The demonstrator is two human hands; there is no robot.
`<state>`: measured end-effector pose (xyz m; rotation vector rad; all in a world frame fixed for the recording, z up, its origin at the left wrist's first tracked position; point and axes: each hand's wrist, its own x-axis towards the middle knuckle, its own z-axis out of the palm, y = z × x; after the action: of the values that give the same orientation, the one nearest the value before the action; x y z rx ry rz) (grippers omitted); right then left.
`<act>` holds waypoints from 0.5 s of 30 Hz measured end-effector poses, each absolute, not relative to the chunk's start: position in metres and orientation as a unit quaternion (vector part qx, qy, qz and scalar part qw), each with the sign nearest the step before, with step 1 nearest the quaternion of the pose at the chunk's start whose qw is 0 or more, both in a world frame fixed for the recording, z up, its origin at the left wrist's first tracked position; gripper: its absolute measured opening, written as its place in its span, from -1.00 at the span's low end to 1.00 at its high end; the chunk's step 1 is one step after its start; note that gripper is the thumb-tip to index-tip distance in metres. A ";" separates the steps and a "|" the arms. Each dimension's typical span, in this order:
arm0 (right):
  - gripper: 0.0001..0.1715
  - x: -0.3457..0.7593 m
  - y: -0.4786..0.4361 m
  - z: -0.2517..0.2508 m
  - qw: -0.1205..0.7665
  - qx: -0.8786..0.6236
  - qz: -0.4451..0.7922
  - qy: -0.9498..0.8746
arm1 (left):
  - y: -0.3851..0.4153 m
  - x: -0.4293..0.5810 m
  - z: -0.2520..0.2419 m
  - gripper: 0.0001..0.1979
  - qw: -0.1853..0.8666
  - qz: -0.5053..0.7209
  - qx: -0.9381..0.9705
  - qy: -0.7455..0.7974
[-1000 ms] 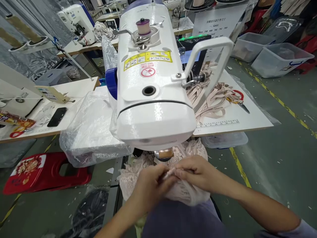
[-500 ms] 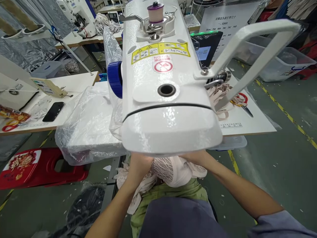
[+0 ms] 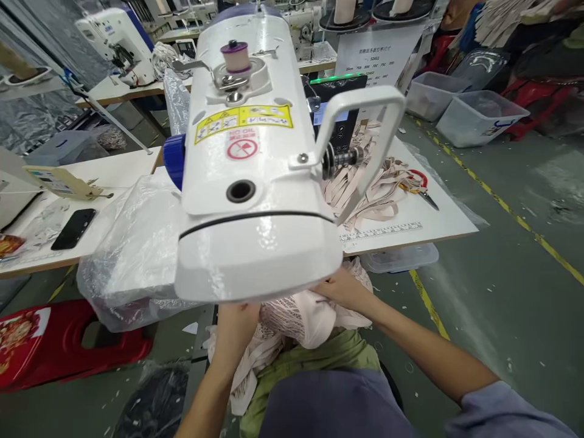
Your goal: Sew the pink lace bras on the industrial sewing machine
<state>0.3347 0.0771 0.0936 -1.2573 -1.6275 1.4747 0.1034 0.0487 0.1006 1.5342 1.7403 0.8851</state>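
A beige lace garment (image 3: pixel 285 316) with a smooth, rounded, cup-like part lies bunched over my lap, below the front of a white sewing machine (image 3: pixel 260 255). My left hand (image 3: pixel 238 325) is curled at the garment's left side, its fingertips hidden under the machine head. On the other side, my right hand (image 3: pixel 344 289) has its fingers bent and pressed onto the cloth close beneath the head's right edge. The needle area is out of sight behind the head. A purple-capped thread bobbin (image 3: pixel 235 58) sits on top of the machine.
Right of the machine, the white table (image 3: pixel 438 228) bears beige straps (image 3: pixel 378 194), red-handled scissors (image 3: pixel 422 188) and a ruler (image 3: pixel 387 231). A black phone (image 3: pixel 73 229) lies on the left table. A red stool (image 3: pixel 59 340) stands at lower left; plastic bins (image 3: pixel 483 118) stand at right.
The view has shifted, so the machine sits further left and more of the straps shows. My right hand is now more visible beside the machine head. Both hands stay at the garment.
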 end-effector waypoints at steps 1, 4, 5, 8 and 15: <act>-0.34 0.335 0.075 0.094 0.297 -0.474 0.554 -0.617 | 0.043 0.100 0.096 -0.77 0.317 0.336 0.568 0.681; -0.27 0.337 0.070 0.092 0.293 -0.464 0.565 -0.616 | 0.023 0.097 0.078 -0.63 0.291 0.373 0.537 0.699; -0.26 0.339 0.068 0.089 0.296 -0.463 0.565 -0.615 | 0.014 0.099 0.069 -0.55 0.287 0.390 0.543 0.686; -0.23 0.344 0.065 0.078 0.300 -0.468 0.563 -0.611 | -0.015 0.116 0.035 -0.31 0.295 0.414 0.594 0.623; -0.21 0.355 0.059 0.059 0.294 -0.486 0.558 -0.605 | -0.048 0.158 -0.042 -0.05 0.270 0.339 0.663 0.610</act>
<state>0.3548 0.0586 0.0588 -1.2936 -1.6095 1.4863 0.1584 -0.0480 -0.0422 1.7881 1.6449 0.9129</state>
